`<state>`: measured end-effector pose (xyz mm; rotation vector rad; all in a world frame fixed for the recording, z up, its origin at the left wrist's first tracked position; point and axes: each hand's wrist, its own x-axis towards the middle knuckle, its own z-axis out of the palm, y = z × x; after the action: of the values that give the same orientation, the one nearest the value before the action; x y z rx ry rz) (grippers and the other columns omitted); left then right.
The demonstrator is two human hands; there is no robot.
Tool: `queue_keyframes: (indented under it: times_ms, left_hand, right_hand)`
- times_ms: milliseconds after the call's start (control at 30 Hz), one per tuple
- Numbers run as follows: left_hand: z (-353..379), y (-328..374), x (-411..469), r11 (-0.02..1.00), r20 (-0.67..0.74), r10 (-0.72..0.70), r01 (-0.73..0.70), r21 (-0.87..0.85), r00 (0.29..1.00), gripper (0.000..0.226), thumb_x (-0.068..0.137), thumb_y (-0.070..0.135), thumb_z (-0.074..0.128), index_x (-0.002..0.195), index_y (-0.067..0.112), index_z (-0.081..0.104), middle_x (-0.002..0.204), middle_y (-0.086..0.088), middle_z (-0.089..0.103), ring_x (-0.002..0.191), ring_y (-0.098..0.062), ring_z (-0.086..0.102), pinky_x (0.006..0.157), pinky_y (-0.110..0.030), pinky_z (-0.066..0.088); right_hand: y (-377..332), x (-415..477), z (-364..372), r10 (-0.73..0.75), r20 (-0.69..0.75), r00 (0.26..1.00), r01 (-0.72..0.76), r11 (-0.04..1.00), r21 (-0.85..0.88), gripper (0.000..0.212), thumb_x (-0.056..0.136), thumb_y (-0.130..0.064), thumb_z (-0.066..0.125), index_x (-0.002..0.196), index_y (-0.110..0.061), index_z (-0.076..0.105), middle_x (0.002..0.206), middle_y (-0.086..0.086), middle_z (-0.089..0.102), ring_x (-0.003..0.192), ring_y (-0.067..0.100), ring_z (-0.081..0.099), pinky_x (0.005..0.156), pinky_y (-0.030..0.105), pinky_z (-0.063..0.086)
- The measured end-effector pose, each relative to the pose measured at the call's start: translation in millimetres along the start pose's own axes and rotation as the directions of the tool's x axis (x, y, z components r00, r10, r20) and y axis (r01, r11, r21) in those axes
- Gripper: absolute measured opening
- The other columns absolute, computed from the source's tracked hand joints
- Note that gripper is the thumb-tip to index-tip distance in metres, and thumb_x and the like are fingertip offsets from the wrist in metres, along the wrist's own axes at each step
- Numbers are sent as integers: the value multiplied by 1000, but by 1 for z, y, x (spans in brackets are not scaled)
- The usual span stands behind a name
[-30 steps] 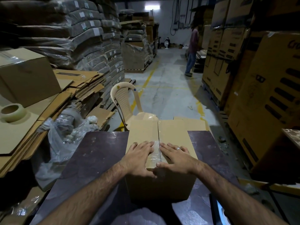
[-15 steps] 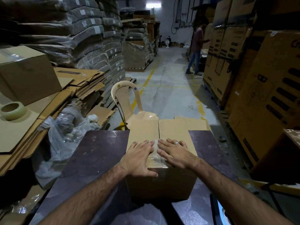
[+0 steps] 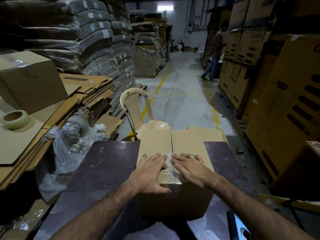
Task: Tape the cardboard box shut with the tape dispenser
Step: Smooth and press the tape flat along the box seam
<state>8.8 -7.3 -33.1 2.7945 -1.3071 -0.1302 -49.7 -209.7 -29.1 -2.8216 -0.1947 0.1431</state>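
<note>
A brown cardboard box stands on a dark table, its top flaps folded down and meeting at a centre seam. A strip of clear tape covers the near part of that seam. My left hand lies flat on the left flap with straight fingers, its thumb at the box's near edge. My right hand, wearing a ring, presses flat on the right flap beside the tape. A roll of clear tape sits on flat cardboard at the far left. No tape dispenser is visible.
Flattened cardboard and a closed box pile up at left, with crumpled plastic wrap beside the table. A beige plastic chair stands behind the box. Large cartons line the right. A person stands in the aisle.
Both hands have slid a little forward along the seam over the tape. The person in the aisle has shifted position.
</note>
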Motion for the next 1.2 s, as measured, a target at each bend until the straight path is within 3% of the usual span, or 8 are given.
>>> queue_keyframes:
  times_ms: [200,433,533,633,767,933,1067,1200]
  left_hand:
    - [-3,-3,4,999,73,17,-19,38,997,105,73,77,51,152,19,14,163,3,1,149,-16,-3,118,-56,2]
    - [-10,-6,10,998,134,31,-24,-52,990,101,73,83,40,149,17,24,162,4,5,148,-16,4,119,-53,5]
    - [-14,-14,13,979,63,2,11,-205,998,75,86,71,28,144,24,35,158,7,25,141,-13,23,115,-43,17]
    - [-9,-10,12,984,-84,-21,5,-181,996,46,98,48,30,137,30,43,152,12,35,128,-9,32,107,-38,25]
    - [-4,-7,15,996,-63,-20,14,-88,998,50,101,41,28,150,28,27,159,12,21,144,-12,17,115,-40,15]
    - [-3,-7,15,993,-123,-34,19,-114,992,40,99,42,32,134,29,44,152,10,35,140,-11,26,115,-42,16]
    - [-2,-7,17,999,-57,-29,26,-39,998,52,101,41,27,151,29,24,160,11,17,146,-11,13,116,-41,11]
    - [-3,-4,15,995,-118,-39,28,-91,992,43,99,42,31,139,29,38,155,9,30,141,-11,22,115,-41,15]
  right_hand:
    - [-3,17,-8,41,0,999,-41,998,-50,48,102,-41,16,148,-32,28,158,-14,17,145,13,13,113,45,8]
    - [2,8,-2,29,-33,999,-32,996,-83,47,102,-38,21,148,-31,27,158,-12,19,144,13,16,114,45,9]
    - [-3,13,-2,52,-62,997,-57,995,-80,47,102,-37,21,148,-29,28,158,-10,20,144,15,17,114,46,11]
    - [-3,9,0,63,-140,988,-68,997,-28,44,101,-34,26,143,-29,38,155,-11,28,141,13,23,113,43,13]
    - [-5,10,2,47,-142,989,-59,995,-82,46,100,-33,27,145,-29,34,156,-9,26,142,15,22,112,44,14]
    - [2,7,4,36,-199,979,-38,999,-8,39,96,-34,34,130,-33,54,143,-11,46,126,12,38,106,38,23]
    - [-3,9,3,8,-123,992,-19,996,-88,46,97,-33,31,142,-32,38,153,-10,31,138,18,28,110,44,18]
    - [-1,6,2,-2,-190,982,-9,999,-53,41,95,-31,37,133,-31,51,144,-12,45,127,14,38,108,41,25]
